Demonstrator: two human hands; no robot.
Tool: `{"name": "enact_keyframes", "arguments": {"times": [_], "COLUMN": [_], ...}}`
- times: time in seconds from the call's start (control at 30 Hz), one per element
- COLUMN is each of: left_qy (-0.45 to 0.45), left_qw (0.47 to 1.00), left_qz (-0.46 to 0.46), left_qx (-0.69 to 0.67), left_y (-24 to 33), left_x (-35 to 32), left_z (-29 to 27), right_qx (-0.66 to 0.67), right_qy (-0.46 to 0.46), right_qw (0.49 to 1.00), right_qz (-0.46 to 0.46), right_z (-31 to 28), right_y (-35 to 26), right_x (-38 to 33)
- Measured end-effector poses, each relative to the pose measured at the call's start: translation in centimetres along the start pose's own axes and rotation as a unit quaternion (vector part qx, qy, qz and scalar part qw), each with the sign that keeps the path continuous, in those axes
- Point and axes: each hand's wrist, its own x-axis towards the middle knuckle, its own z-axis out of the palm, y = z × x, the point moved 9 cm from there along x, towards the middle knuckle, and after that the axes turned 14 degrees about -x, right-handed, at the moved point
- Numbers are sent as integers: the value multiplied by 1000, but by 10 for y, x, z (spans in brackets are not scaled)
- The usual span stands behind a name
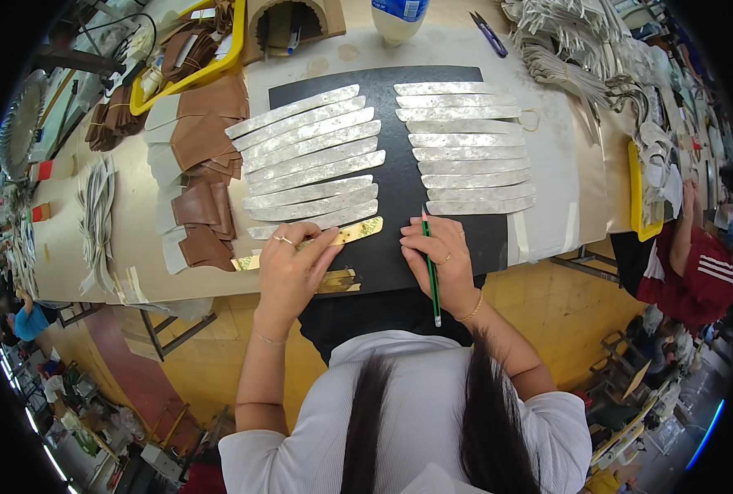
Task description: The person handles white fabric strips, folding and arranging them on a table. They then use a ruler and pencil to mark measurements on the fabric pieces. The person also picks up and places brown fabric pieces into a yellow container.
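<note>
My right hand (pixel 442 253) is closed round a green and black pencil (pixel 431 276), with its tip pointing away from me over the black board (pixel 395 177). My left hand (pixel 294 262) grips a shiny gold strip (pixel 358 231) along the board's near edge. The fingers hide the strip's middle; its left end shows beyond the hand. Two columns of long, curved, silvery strips lie on the board: a fanned left column (pixel 313 155) just beyond my left hand, and a right column (pixel 473 152) just beyond my right hand. A piece of brown tape (pixel 338 281) is near the left wrist.
Brown leather-like pieces (pixel 206 206) are stacked to the left, near a bundle of pale strips (pixel 99 221). A yellow basket (pixel 239 41) stands far left. A bottle (pixel 398 25) and thread snips (pixel 490 34) are at the back. Whitish strips (pixel 568 70) are heaped far right.
</note>
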Motion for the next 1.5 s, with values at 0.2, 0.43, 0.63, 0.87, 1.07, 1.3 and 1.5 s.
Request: {"name": "enact_keyframes", "arguments": {"times": [0.2,0.43,0.63,0.87,1.07,1.3,1.5], "left_qy": [9,11,6,7,5,8,12], "left_qw": [1000,1000,1000,1000,1000,1000,1000], "left_qz": [-3,3,-3,-28,-26,-29,-14], "left_qx": [0,4,5,2,14,-2,2], "left_y": [-5,-6,-9,-11,-10,-11,-11], "left_x": [0,3,4,6,5,6,5], "left_z": [1,1,4,4,3,3,3], "right_qx": [-24,-32,-35,-27,47,93,150], "right_qy": [-14,-17,-27,-21,-21,-26,-78], "right_qw": [1000,999,999,999,996,995,984], "right_qz": [-9,-10,-7,4,73,28,55], "right_z": [4,6,8,8,4,14,32], "right_y": [-2,0,2,3,8,-13,-28], "right_x": [6,7,7,6,9,27,42]}}
